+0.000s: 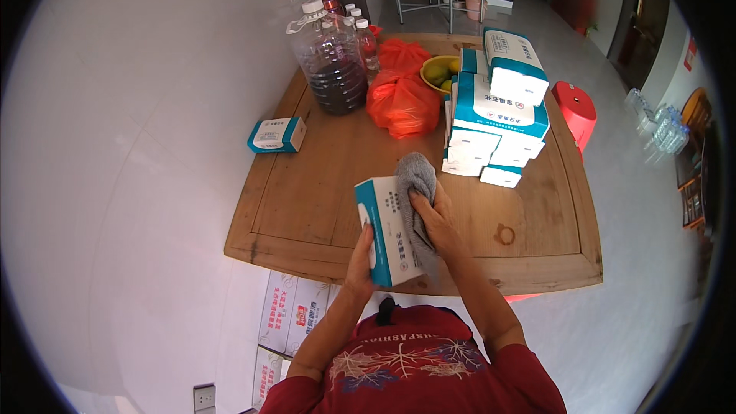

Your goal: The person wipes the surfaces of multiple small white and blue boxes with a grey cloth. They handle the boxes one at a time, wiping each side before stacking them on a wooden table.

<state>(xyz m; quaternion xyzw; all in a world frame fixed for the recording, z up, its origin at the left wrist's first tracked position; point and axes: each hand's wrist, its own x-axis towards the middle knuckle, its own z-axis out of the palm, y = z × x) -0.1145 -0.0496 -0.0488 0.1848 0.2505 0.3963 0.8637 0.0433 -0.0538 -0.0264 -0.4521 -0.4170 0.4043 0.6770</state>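
My left hand (pixel 363 259) grips a white and teal cardboard box (pixel 395 241) by its left side, holding it tilted over the table's near edge. A grey cloth (pixel 416 184) is bunched in my right hand (pixel 435 218) and lies against the box's right side. My right fingers are closed round the cloth and partly hidden by it. To the right, several like boxes (pixel 498 111) stand in a stack. One more such box (pixel 277 135) lies alone near the table's left edge.
The wooden table (pixel 307 207) also bears a large jug of dark liquid (pixel 333 77), clear bottles (pixel 366 46), red plastic bags (pixel 404 100) and a yellow bowl of fruit (pixel 438 73). A red stool (pixel 575 111) stands right of it; printed cartons (pixel 287 310) sit below its left front.
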